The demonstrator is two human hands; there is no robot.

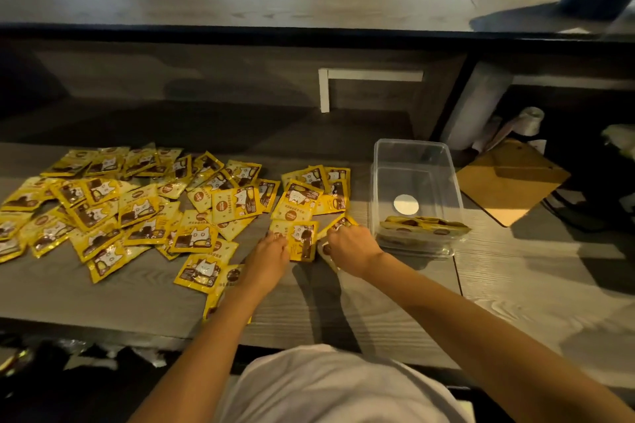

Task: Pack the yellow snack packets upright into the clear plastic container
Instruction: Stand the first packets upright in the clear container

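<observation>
Many yellow snack packets (137,203) lie flat and scattered over the left and middle of the grey wooden counter. The clear plastic container (415,161) stands to the right, with a few packets (424,227) lying at its near end. My left hand (269,252) rests on the edge of one flat packet (302,239), fingers closing on it. My right hand (350,247) is just left of the container, fingers curled around another packet (338,223) that sticks out past the knuckles.
A brown clipboard (512,182) lies right of the container, with a paper roll (531,120) behind it. A raised bar shelf (240,0) runs along the back. The counter's front edge (103,330) is near my body.
</observation>
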